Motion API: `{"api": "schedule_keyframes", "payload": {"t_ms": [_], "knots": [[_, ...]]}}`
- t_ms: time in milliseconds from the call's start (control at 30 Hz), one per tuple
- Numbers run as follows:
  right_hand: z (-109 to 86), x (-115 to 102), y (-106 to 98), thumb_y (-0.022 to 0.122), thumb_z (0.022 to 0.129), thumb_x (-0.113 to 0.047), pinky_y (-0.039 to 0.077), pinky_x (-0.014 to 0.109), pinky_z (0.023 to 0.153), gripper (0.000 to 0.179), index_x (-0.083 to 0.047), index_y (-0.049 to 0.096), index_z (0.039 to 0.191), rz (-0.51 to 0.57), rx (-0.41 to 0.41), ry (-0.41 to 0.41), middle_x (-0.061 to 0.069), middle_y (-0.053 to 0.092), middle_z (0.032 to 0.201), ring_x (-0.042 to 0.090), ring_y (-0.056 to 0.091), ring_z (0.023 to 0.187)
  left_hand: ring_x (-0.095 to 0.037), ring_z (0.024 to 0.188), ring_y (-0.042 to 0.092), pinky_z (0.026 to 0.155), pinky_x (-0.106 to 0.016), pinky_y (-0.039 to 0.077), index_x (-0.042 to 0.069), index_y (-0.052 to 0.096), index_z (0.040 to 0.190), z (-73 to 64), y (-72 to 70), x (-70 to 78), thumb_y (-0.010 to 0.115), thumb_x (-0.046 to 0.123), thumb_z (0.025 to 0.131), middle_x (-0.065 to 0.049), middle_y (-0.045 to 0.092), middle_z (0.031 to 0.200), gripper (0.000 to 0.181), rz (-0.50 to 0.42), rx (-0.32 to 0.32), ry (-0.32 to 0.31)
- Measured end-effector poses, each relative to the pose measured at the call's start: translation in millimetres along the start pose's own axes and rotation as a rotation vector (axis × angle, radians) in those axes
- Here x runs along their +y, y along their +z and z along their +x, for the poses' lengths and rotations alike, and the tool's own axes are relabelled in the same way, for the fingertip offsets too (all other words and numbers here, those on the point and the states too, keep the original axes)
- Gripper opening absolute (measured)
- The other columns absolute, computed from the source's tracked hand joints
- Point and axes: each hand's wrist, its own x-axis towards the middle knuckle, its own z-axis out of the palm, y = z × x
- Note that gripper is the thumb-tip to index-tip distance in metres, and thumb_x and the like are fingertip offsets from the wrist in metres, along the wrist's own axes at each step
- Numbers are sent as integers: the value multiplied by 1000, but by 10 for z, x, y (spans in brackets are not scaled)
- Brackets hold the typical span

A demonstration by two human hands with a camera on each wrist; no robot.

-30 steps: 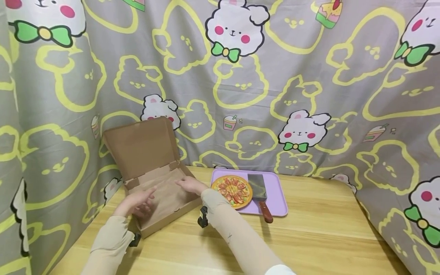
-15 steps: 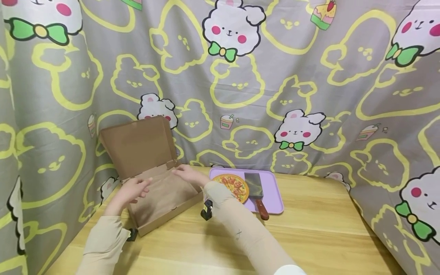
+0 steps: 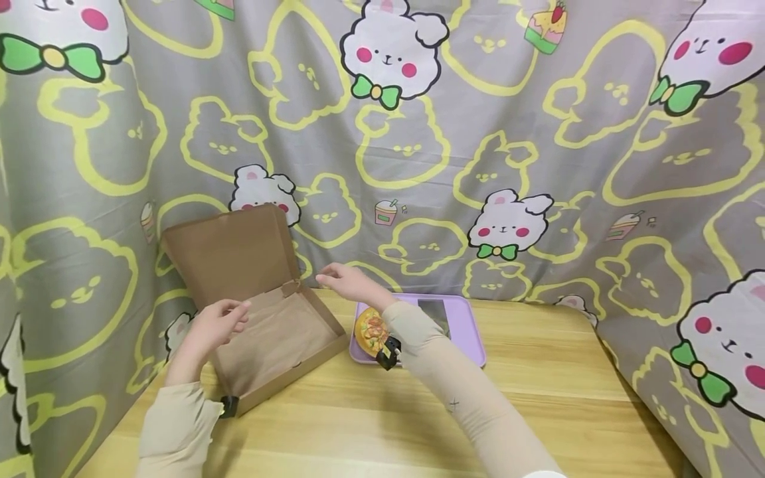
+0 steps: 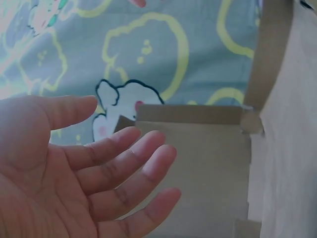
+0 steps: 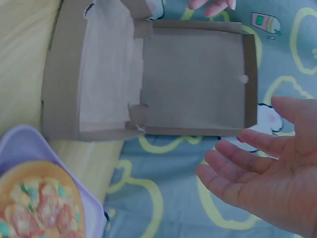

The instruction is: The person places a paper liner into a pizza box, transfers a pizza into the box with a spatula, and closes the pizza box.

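A brown cardboard pizza box (image 3: 287, 342) sits at the left of the table with its lid (image 3: 233, 249) raised and leaning back. Paper lines its bottom. My left hand (image 3: 218, 325) hovers over the box's left side, fingers relaxed and apart, holding nothing. Up past the box's right back corner is my right hand (image 3: 352, 282), fingers loose, with nothing in it. In the right wrist view, the right hand (image 5: 267, 168) shows spread fingers beside the lid. A pizza (image 3: 370, 330) lies on a lilac tray (image 3: 466, 332), partly hidden by my right wrist.
A spatula (image 3: 433, 312) lies on the tray, its handle hidden behind my right forearm. The wooden table (image 3: 335, 418) ends at a patterned curtain (image 3: 406, 153) behind and at both sides. A black wrist camera (image 3: 389, 353) overlaps the pizza.
My right hand has risen from inside the box and moved right, past its back corner. My left hand has lifted slightly. The box stays open, and the head view has turned a little right.
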Motion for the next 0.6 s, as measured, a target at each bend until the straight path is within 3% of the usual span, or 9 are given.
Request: {"api": "schedule_keyframes", "payload": {"t_ms": [300, 500, 600], "knots": [[-296, 22, -330, 45, 101, -43, 47, 39, 105, 49, -12, 50, 139, -11, 13, -8, 12, 61, 135, 26, 57, 125, -36, 106, 67, 77, -32, 60, -9, 47, 133, -11, 70, 144, 41, 43, 103, -31, 62, 123, 61, -66, 50, 72], [-549, 83, -483, 47, 102, -42, 45, 43, 107, 48, -14, 48, 141, 18, 5, 11, 12, 59, 136, 28, 55, 127, -2, 87, 67, 71, -19, 56, -8, 48, 134, -24, 159, 242, 44, 39, 103, -30, 63, 122, 56, -156, 86, 72], [-676, 141, -532, 47, 101, -43, 45, 44, 106, 49, -15, 48, 141, 15, 3, 31, 13, 59, 136, 29, 55, 127, 6, 86, 62, 72, -18, 54, -6, 47, 135, -33, 200, 269, 44, 41, 102, -26, 65, 121, 57, -189, 105, 64]]}}
